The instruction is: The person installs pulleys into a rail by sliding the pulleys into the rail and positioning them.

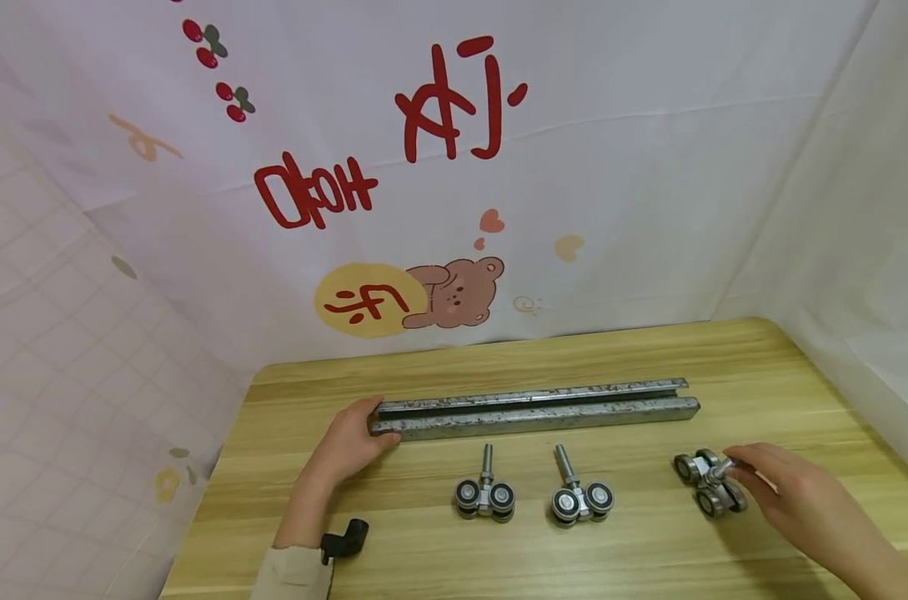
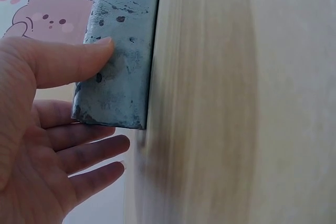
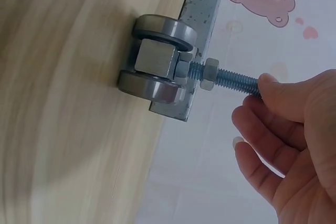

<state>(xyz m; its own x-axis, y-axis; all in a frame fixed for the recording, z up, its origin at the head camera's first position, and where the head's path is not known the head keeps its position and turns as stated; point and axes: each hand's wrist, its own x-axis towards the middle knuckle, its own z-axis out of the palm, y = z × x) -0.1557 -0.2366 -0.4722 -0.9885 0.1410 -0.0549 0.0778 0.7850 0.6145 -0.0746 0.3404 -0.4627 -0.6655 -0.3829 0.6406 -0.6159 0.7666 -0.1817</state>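
Metal rail (image 1: 536, 408): lies across the wood table (image 1: 761, 358), its groove has nothing in it.
Left hand (image 1: 352, 442): grips the rail's left end, thumb on top, fingers under.
Right hand (image 1: 787, 492): pinches the bolt of one roller (image 1: 707, 482), just in front of the rail's right end.
Two more rollers (image 1: 486, 496) (image 1: 579, 498): rest on the table, untouched.
Done: one roller picked, I think.
Left: no roller sits in the rail yet.

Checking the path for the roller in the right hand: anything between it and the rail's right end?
Nothing visible. The right hand pinches the roller's bolt; bare table lies between that roller and the rail's right end.
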